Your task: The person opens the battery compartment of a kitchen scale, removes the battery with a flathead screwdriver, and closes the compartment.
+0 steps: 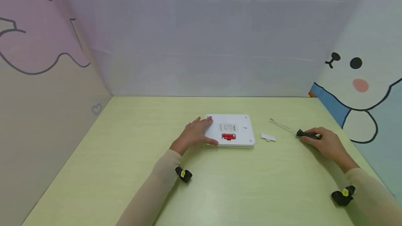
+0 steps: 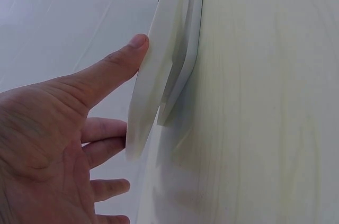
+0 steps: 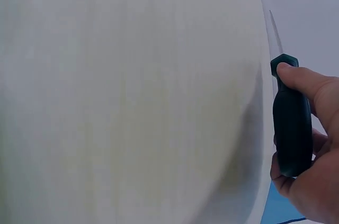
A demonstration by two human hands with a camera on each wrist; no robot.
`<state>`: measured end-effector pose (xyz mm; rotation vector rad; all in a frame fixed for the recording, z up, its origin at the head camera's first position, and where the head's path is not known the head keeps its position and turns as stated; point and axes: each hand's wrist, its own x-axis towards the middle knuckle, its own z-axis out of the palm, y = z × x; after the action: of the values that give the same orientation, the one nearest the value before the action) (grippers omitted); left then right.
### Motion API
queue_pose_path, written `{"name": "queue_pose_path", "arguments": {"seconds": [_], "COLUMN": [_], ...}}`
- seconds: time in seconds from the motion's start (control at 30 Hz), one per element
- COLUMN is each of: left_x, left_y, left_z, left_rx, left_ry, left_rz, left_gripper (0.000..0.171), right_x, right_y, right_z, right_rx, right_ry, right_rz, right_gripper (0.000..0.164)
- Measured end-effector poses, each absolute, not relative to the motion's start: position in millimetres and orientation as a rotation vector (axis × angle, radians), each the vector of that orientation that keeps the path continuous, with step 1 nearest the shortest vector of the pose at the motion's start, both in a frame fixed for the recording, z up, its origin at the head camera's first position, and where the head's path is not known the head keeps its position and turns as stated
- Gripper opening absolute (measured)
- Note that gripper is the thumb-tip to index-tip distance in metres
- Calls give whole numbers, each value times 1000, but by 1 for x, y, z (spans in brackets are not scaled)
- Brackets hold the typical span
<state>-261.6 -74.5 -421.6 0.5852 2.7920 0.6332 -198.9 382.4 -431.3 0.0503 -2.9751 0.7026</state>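
Observation:
A white digital scale (image 1: 237,120) lies face down on the table, its battery compartment uncovered. Red batteries (image 1: 228,136) sit in that compartment. My left hand (image 1: 195,133) holds the scale's left side, the thumb at the near edge and the fingers toward the far left corner. In the left wrist view the scale's edge (image 2: 153,75) stands between thumb and fingers. To the right, my right hand (image 1: 325,143) grips the dark handle of a screwdriver (image 1: 302,134), whose thin shaft points to the far left. The right wrist view shows the thumb on the handle (image 3: 292,123).
A small white battery cover (image 1: 268,137) with a tab lies between the scale and the screwdriver. The pale yellow-green table (image 1: 150,121) meets a white back wall (image 1: 204,44). Printed panels (image 1: 370,90) border it at left and right.

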Motion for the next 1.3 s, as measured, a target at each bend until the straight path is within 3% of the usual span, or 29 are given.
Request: {"name": "queue_pose_path", "arguments": {"seconds": [0.37,1.3], "left_x": [-262,-262], "left_y": [-74,-73], "left_z": [-422,-422], "left_rx": [588,549], "left_ry": [2790,2777], "left_rz": [635,677], "left_gripper": [102,101], "right_x": [-200,-222], "right_y": [362,267], "right_z": [-402,-310], "right_rx": [141,670], "right_ry": [-2884,-3031], "right_rz": [714,501], "right_gripper": [38,22]}}
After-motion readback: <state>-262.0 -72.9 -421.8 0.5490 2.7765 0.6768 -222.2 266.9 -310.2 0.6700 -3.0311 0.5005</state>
